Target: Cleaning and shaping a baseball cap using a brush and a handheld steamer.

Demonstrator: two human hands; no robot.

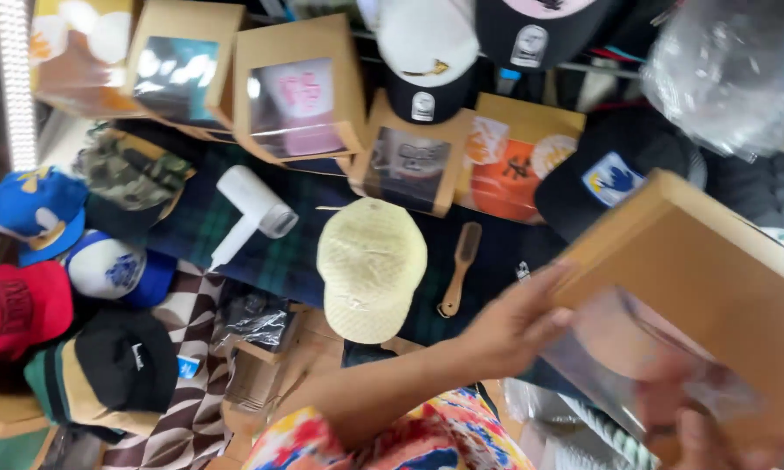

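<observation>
My left hand (515, 326) grips the near left edge of a brown cardboard box (714, 270) with a clear plastic window, held up at the right of the view. My right hand (701, 435), blurred at the bottom right corner, supports the same box from beneath. A colourful floral sleeve (427, 435) covers my left arm. Just left of my left hand lie a pale yellow cap (370, 265) and a wooden brush (460, 265) on a dark plaid cloth (270, 261).
Several windowed cardboard boxes (300, 91) stand along the back. A white hair dryer (251, 213) lies left of the yellow cap. Caps crowd the left side: blue (30, 209), red (13, 309), black and tan (113, 365). A clear plastic bag (731, 70) sits at the top right.
</observation>
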